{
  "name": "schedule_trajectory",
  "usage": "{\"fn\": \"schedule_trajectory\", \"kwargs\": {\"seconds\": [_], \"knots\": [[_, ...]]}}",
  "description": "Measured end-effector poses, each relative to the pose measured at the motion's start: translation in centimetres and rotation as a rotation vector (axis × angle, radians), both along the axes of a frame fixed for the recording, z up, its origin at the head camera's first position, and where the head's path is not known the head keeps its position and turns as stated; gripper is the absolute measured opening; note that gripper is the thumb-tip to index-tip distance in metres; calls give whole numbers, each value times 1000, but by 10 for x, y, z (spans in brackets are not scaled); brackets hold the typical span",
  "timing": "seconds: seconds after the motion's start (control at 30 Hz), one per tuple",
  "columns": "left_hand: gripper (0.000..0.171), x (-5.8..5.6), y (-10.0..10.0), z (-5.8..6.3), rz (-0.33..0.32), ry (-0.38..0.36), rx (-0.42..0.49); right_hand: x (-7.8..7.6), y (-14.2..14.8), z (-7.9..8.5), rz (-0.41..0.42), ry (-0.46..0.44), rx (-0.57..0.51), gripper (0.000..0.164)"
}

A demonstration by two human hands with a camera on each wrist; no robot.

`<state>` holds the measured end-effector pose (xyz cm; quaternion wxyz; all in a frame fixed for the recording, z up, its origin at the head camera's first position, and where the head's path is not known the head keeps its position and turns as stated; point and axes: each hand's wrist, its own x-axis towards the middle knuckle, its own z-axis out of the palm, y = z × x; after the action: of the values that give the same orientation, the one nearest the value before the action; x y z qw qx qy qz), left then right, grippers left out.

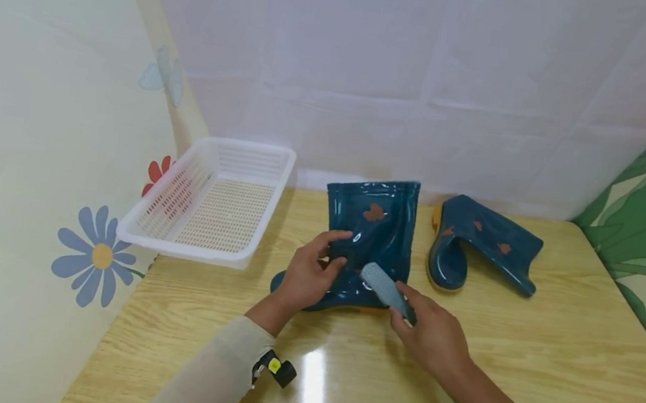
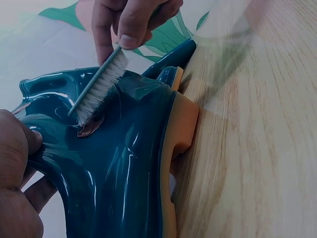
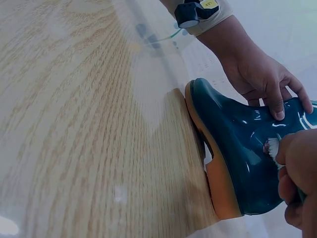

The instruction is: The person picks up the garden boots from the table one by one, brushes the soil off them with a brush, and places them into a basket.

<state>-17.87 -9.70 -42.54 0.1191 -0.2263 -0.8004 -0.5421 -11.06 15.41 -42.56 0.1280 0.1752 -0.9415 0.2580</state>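
Observation:
A dark teal rain boot [image 1: 390, 241] with an orange sole stands upright on the table, its toe toward the left. My left hand [image 1: 309, 273] grips the front of its shaft, thumb on the near side; in the left wrist view some fingers pass behind the boot. With my right hand [image 1: 436, 335] I hold a scrub brush [image 1: 386, 287] by one end. Its white bristles [image 2: 101, 90] meet the boot's side at a reddish-brown patch [image 2: 91, 128], as the left wrist view shows.
A second teal boot [image 1: 494, 232] with similar brown patches lies to the right, its shaft bent over. At the back left sits a white plastic basket [image 1: 187, 251]. The wooden table [image 1: 565, 371] meets a pale cloth backdrop [image 1: 372, 69] behind the boots.

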Motion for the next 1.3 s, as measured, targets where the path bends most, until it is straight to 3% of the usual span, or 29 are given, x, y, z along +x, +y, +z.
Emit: {"fn": "schedule_trajectory", "kwargs": {"seconds": [0.27, 0.57, 0.9, 1.3], "knots": [[51, 0, -1, 1, 7, 2, -3, 1, 1, -3, 39, -36, 47, 46], [50, 1, 0, 3, -4, -8, 20, 0, -2, -1, 24, 23, -8, 48], [50, 2, 0, 0, 0, -21, 15, -1, -5, -9, 32, 57, 95, 49], [50, 3, 1, 3, 5, -31, 12, 1, -2, -6, 39, 110, 54, 49]]}}
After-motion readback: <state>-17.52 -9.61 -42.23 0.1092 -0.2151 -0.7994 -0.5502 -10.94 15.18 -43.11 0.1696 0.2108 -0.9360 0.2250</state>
